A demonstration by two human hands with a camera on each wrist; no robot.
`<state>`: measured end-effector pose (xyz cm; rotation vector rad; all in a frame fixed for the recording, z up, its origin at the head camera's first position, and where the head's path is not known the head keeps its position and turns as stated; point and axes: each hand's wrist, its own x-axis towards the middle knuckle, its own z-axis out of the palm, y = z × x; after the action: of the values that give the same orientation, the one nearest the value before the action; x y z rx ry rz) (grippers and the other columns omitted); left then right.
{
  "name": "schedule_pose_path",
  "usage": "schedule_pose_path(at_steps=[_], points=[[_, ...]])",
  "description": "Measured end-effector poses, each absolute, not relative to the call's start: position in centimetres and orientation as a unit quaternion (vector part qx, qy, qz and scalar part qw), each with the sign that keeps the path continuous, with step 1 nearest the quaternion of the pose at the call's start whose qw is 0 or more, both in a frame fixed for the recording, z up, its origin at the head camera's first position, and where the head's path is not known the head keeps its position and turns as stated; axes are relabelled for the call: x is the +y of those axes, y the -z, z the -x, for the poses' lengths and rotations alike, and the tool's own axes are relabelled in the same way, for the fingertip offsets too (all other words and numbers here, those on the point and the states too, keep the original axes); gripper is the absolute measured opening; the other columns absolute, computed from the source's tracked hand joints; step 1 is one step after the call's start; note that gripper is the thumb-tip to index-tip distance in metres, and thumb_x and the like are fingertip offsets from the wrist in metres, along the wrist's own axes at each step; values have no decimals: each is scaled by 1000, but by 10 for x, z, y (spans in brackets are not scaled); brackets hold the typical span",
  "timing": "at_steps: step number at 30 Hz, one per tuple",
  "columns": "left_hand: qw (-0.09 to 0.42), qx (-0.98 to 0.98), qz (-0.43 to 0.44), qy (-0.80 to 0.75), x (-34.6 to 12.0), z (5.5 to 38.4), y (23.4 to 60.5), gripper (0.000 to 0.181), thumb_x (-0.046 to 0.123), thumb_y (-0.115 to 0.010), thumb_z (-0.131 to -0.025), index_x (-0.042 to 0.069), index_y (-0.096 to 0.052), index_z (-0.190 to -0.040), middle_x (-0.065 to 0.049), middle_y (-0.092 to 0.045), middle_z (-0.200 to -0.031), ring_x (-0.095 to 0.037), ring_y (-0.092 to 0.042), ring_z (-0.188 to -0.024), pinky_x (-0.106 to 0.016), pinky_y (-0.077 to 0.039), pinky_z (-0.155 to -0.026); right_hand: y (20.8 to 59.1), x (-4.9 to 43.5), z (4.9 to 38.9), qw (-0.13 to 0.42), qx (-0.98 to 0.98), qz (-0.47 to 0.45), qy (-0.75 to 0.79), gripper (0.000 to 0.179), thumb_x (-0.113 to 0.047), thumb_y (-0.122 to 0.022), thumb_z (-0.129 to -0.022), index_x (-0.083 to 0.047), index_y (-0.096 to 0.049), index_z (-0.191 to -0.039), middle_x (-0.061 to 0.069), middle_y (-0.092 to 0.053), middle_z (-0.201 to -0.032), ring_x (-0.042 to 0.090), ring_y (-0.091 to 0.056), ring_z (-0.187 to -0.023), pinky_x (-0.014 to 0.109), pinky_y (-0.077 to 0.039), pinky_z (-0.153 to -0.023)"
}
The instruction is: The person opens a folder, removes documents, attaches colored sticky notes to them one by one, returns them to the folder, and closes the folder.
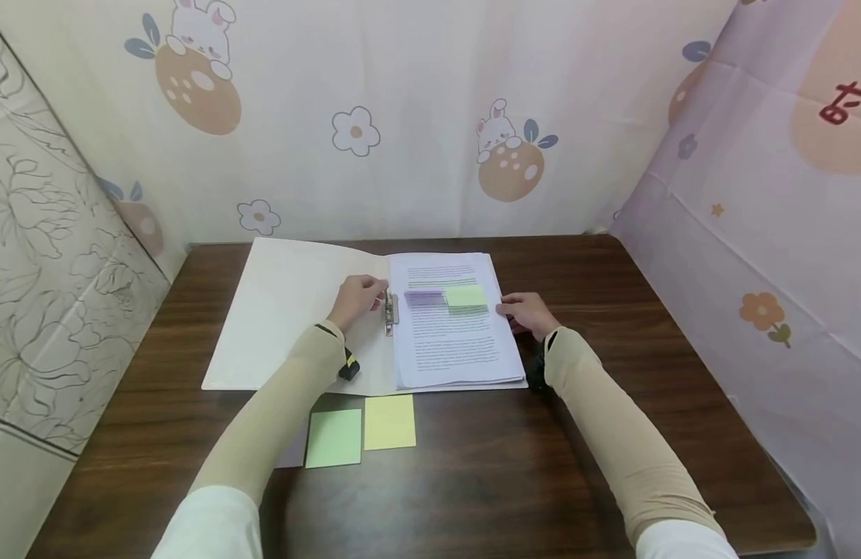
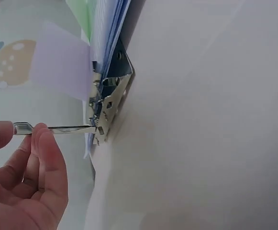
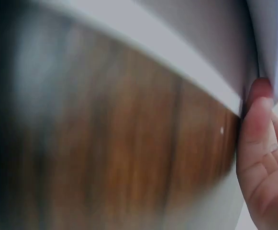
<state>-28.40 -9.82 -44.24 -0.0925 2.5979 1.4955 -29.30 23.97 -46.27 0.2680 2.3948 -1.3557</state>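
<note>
An open white folder (image 1: 290, 310) lies on the table with a stack of printed paper (image 1: 447, 349) on its right side. At the folder's spine, a metal lever clip (image 2: 107, 103) stands by the paper's left edge. The left hand (image 1: 359, 299) pinches the clip's raised lever (image 2: 72, 129) between thumb and fingers. On the far side, the right hand (image 1: 530, 312) pinches the right edge of the paper between thumb and fingers. A purple sticky note (image 1: 423, 298) and a green sticky note (image 1: 466, 296) are on the top page, which has green highlighted lines.
In front of the folder lie a green sticky pad (image 1: 334, 439), a yellow one (image 1: 390, 423) and a purple one (image 1: 293, 446) partly hidden by the left sleeve. All rest on a dark wooden table (image 1: 500, 481). A patterned curtain (image 1: 416, 178) hangs behind.
</note>
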Motion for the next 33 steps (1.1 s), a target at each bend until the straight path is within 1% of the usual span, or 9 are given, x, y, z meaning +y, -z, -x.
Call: schedule_pose_path(at_steps=[3, 5, 10, 16, 19, 22, 25, 28, 33], points=[[67, 866, 24, -495, -99, 279, 441, 32, 28, -56, -97, 3, -69, -112, -12, -69, -100, -15, -61, -80, -23, -47, -71, 460, 241, 291, 191, 859, -87, 468, 44, -19, -58, -96, -1, -52, -136, 13, -62, -102, 17, -58, -75, 27, -53, -66], [68, 869, 21, -490, -100, 276, 441, 30, 27, -57, -96, 5, -69, -112, -11, -69, -100, -16, -61, -82, -24, -46, -71, 458, 242, 289, 192, 862, -85, 461, 43, -19, -59, -96, -1, -53, -134, 13, -61, -102, 17, -58, -75, 27, -53, -67], [72, 873, 14, -483, -103, 270, 442, 29, 28, -58, -94, 7, -70, -111, -11, -70, -103, -19, -62, -87, -27, -47, -75, 454, 241, 284, 194, 870, -72, 447, 46, -18, -61, -95, 1, -51, -136, 19, -61, -115, 20, -60, -80, 29, -54, -70], [71, 875, 13, -479, -107, 265, 442, 30, 28, -60, -95, 5, -71, -110, -13, -71, -104, -18, -64, -85, -26, -49, -74, 454, 236, 283, 205, 873, -54, 438, 55, -14, -65, -92, 1, -45, -141, 23, -55, -131, 25, -59, -94, 31, -54, -78], [72, 879, -1, -471, -109, 264, 438, 30, 27, -60, -95, 4, -72, -110, -15, -72, -104, -19, -66, -86, -27, -50, -76, 453, 236, 283, 198, 879, -54, 431, 55, -11, -66, -90, 1, -44, -140, 22, -55, -129, 27, -58, -97, 31, -53, -80], [87, 884, -9, -460, -111, 263, 435, 27, 22, -60, -95, 2, -72, -110, -15, -72, -105, -18, -66, -85, -27, -50, -76, 454, 236, 283, 191, 883, -47, 427, 56, -8, -66, -89, 2, -44, -139, 23, -57, -121, 27, -59, -93, 31, -53, -78], [120, 893, -16, -432, -112, 262, 434, 24, 17, -61, -94, 1, -71, -109, -14, -72, -100, -15, -62, -79, -24, -48, -71, 456, 237, 283, 196, 883, -48, 423, 57, -5, -68, -87, 2, -43, -139, 20, -60, -111, 25, -60, -86, 29, -53, -73], [155, 904, -24, -398, -111, 261, 437, 21, 15, -62, -93, 1, -70, -106, -9, -69, -89, -11, -56, -70, -22, -45, -65, 459, 238, 281, 203, 884, -57, 417, 59, -4, -69, -86, 1, -43, -138, 18, -61, -104, 23, -59, -81, 27, -52, -69], [184, 920, -19, -345, -107, 264, 442, 12, 15, -64, -89, 4, -70, -92, 0, -59, -70, -11, -50, -61, -24, -41, -60, 462, 240, 282, 205, 882, -57, 421, 59, -3, -70, -85, 0, -43, -138, 19, -61, -107, 24, -60, -82, 27, -52, -69]])
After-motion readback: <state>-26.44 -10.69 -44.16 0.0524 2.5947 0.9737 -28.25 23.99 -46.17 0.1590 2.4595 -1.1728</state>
